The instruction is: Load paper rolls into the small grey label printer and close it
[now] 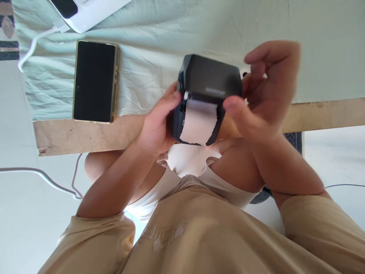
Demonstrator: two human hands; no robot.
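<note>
A black portable receipt printer (212,78) is held up over the front edge of the table, slightly tilted. From its slot a strip of white paper (199,122) with a torn edge hangs toward me. My left hand (159,121) is closed around the printer's left side, thumb along the side and the other fingers mostly hidden beneath. On the right, my right hand (264,91) has its thumb against the printer's front right edge, with lower fingers bent at its right side. The upper fingers of that hand are raised off the printer and a little blurred.
A phone (94,82) with a dark screen lies left on the pale green cloth (148,49). Behind it is a white device (91,15) with a white cable (32,45). The wooden table edge (85,135) runs in front of my legs; another cable (42,175) hangs at left.
</note>
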